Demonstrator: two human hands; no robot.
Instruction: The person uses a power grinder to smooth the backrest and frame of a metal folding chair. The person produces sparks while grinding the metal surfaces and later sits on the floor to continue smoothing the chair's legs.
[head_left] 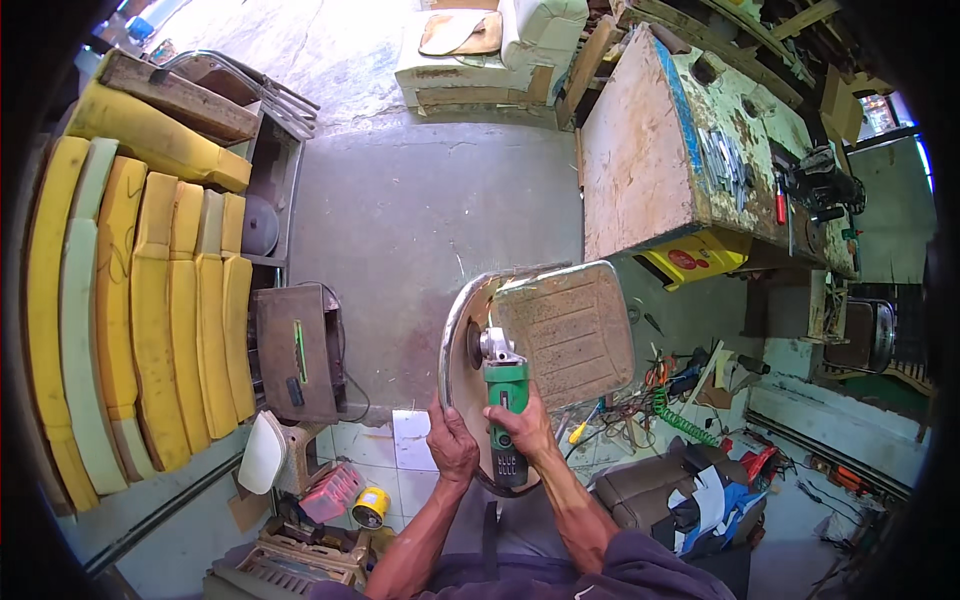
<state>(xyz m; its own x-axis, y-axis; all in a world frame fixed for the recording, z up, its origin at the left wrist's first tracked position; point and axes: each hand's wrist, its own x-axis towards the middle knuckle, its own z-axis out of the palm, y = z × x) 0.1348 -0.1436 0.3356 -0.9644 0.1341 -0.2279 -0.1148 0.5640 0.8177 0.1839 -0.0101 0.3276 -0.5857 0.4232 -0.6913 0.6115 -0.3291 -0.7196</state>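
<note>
My right hand (527,425) is wrapped round the green body of an angle grinder (508,388). The grinder's dark disc (474,346) is at the inner face of a curved chair backrest (461,375) with a shiny metal rim; whether they touch, I cannot tell. My left hand (453,440) grips the near part of that rim, thumb on the inside. Beyond the grinder, to the right, lies the chair's brown, worn seat panel (575,335), rounded at its corners and framed in metal.
Yellow foam pads (165,320) stand stacked at the left. A low brown box (297,350) with a cord is beside them. A worn workbench (640,150) with tools stands at the far right. Cables and a green coiled hose (682,418) lie at the right, near a yellow-handled screwdriver (578,432).
</note>
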